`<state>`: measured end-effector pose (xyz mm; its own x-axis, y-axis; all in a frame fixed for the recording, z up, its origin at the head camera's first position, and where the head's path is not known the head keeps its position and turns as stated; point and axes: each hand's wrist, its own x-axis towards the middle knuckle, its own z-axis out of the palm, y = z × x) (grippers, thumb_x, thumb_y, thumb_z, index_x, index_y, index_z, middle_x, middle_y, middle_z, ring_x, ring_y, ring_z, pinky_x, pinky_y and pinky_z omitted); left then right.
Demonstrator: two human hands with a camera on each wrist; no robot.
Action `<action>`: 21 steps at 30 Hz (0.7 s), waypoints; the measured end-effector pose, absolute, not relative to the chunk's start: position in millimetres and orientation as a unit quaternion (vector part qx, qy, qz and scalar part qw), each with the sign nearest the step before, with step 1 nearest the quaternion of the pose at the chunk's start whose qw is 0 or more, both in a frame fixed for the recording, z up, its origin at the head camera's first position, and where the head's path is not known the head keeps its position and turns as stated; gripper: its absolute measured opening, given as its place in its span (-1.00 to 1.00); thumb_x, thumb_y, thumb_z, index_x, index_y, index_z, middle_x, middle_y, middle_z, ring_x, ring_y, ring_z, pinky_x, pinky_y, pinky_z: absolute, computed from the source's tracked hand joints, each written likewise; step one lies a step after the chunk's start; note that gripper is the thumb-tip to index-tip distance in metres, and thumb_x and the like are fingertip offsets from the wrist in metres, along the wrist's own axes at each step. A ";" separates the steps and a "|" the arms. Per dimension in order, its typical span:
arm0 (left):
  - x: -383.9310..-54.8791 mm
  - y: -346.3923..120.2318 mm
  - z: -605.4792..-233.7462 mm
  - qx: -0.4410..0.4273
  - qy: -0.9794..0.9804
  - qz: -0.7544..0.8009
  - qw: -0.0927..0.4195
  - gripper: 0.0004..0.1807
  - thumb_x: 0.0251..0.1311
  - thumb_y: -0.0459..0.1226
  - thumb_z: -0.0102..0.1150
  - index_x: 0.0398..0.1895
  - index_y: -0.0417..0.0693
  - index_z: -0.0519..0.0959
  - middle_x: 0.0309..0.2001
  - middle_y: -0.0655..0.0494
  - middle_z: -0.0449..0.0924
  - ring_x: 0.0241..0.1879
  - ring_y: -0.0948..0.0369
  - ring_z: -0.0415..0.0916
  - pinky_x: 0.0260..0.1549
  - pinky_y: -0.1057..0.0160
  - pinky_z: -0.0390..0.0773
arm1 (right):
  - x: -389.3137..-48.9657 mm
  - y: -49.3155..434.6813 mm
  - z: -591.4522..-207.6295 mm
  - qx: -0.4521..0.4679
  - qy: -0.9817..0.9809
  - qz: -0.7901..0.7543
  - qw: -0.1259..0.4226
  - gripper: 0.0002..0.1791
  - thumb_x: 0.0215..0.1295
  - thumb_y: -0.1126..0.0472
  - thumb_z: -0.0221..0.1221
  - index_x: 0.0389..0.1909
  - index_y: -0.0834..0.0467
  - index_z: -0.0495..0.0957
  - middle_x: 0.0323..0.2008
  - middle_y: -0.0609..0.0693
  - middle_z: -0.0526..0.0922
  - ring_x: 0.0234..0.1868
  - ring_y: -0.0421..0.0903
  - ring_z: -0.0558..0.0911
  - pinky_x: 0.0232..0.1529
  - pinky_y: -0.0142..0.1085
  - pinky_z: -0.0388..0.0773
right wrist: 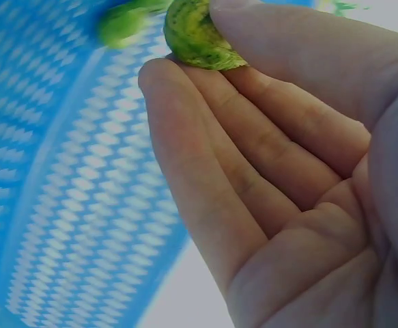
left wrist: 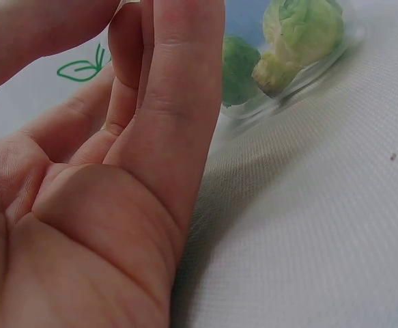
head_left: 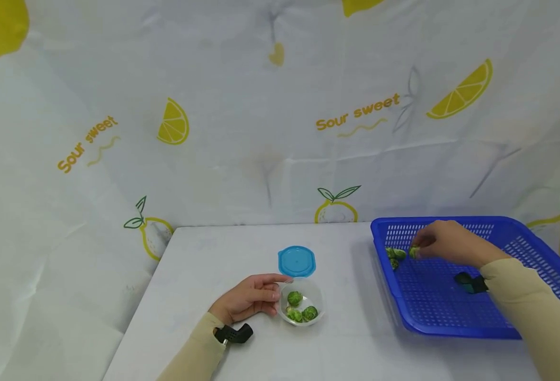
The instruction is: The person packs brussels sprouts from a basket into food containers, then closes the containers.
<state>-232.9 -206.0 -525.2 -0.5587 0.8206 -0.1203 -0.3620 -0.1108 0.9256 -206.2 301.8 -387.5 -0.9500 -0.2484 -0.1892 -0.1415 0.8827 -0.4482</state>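
Observation:
In the head view my left hand [head_left: 251, 297] holds the left side of a clear round plastic container [head_left: 322, 301], index finger along the far rim and thumb at the near side. Inside it lie three Brussels sprouts [head_left: 295, 298]; two of them show past the fingers in the left wrist view. Over the left part of a blue plastic basket [head_left: 406, 312], my right hand [head_left: 446, 242] pinches another Brussels sprout [right wrist: 197, 37] between thumb and fingertips. Several more sprouts [head_left: 396, 254] sit in the basket's left corner, just beside that hand.
A blue lid [head_left: 297, 261] lies on the white-covered table [head_left: 204, 259] right behind the container. Under the right wrist, some dark object [head_left: 466, 280] shows over the basket floor. A white cloth [head_left: 242, 132] with lemon prints hangs behind the table.

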 end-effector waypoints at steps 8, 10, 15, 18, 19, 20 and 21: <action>-230.6 -210.6 -525.9 0.209 0.525 0.718 0.407 -0.35 0.51 -0.39 0.21 0.61 -0.26 0.33 -0.18 0.20 0.55 -0.29 0.33 0.66 -0.13 0.34 0.81 | -199.3 258.7 -350.8 -0.134 0.964 -0.212 0.084 -0.68 0.42 0.15 0.42 0.08 0.22 0.77 -0.02 0.08 0.84 -0.02 0.08 0.81 -0.05 0.04 0.80; -230.5 -211.1 -526.9 0.208 0.524 0.719 0.406 -0.36 0.51 -0.39 0.21 0.61 -0.24 0.35 -0.19 0.21 0.55 -0.29 0.33 0.67 -0.13 0.34 0.82 | -197.5 246.3 -344.0 -0.137 0.964 -0.213 0.076 -0.70 0.42 0.14 0.42 0.07 0.18 0.77 -0.03 0.03 0.84 -0.03 0.03 0.80 -0.04 0.02 0.80; -233.7 -209.5 -529.3 0.211 0.523 0.719 0.406 -0.39 0.53 -0.41 0.18 0.60 -0.20 0.37 -0.19 0.21 0.54 -0.30 0.33 0.68 -0.12 0.32 0.82 | -194.9 212.3 -335.6 -0.152 0.959 -0.226 0.076 -0.70 0.43 0.12 0.42 0.10 0.14 0.77 -0.02 -0.02 0.82 -0.03 -0.04 0.78 -0.04 -0.02 0.79; -234.9 -208.0 -527.9 0.212 0.527 0.716 0.407 -0.39 0.53 -0.40 0.18 0.61 -0.19 0.37 -0.19 0.21 0.53 -0.29 0.33 0.67 -0.11 0.33 0.81 | -194.1 188.9 -337.7 -0.165 0.954 -0.236 0.084 -0.71 0.43 0.14 0.41 0.09 0.14 0.77 -0.06 -0.05 0.82 -0.06 -0.09 0.77 -0.06 -0.06 0.79; -234.8 -207.6 -527.3 0.213 0.527 0.715 0.406 -0.38 0.53 -0.40 0.18 0.61 -0.20 0.36 -0.19 0.21 0.54 -0.29 0.33 0.67 -0.11 0.33 0.81 | -193.8 181.1 -339.3 -0.169 0.952 -0.240 0.087 -0.73 0.43 0.15 0.41 0.08 0.13 0.77 -0.08 -0.06 0.82 -0.07 -0.11 0.76 -0.07 -0.08 0.79; -234.6 -207.3 -527.0 0.213 0.528 0.715 0.406 -0.38 0.53 -0.40 0.18 0.61 -0.21 0.36 -0.20 0.21 0.54 -0.29 0.33 0.67 -0.11 0.33 0.81 | -193.2 173.1 -341.3 -0.173 0.950 -0.244 0.089 -0.75 0.43 0.17 0.41 0.06 0.13 0.78 -0.10 -0.07 0.82 -0.09 -0.13 0.76 -0.07 -0.10 0.79; -234.4 -207.0 -527.0 0.214 0.528 0.715 0.405 -0.37 0.52 -0.39 0.20 0.61 -0.21 0.36 -0.20 0.21 0.55 -0.29 0.33 0.67 -0.11 0.33 0.81 | -192.8 165.5 -343.5 -0.175 0.949 -0.248 0.091 -0.77 0.43 0.19 0.42 0.04 0.12 0.78 -0.12 -0.09 0.81 -0.10 -0.15 0.75 -0.07 -0.12 0.79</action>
<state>-234.4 -207.0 -527.0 -0.5798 0.8055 -0.1224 -0.3539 -0.1136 0.9284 -192.8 165.5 -343.5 -0.9221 -0.3776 -0.0849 -0.2880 0.8159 -0.5014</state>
